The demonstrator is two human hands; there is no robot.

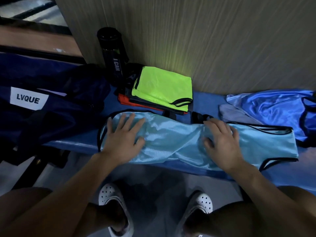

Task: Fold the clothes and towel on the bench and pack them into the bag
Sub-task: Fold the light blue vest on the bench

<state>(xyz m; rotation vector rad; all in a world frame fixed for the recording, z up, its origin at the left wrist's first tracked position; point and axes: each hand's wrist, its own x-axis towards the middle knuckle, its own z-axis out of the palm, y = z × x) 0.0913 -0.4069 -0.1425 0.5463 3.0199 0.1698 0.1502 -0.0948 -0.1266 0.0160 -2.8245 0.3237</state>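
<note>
Dim, bluish picture; the lower frame sinks into shadow. Glare streaks the satin cloth mid-frame. Wide-angle bending at the edges, slight overall softness.

The light blue vest [171,139] is thin cloth, smooth and glossy, with matt black trim. At 3 o'clock the darker blue garment [273,106] shines more strongly. The neon green vest [162,88] at 12 o'clock looks matt, a fine mesh. The bag [51,74] at 9 o'clock is matt navy cloth.

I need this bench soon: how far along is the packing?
Done: folded stack topped by the neon yellow vest. In hand: left hand and right hand press the light blue vest flat. Left: royal blue vest and grey towel lie unfolded; the stack sits outside the navy bag.
</note>
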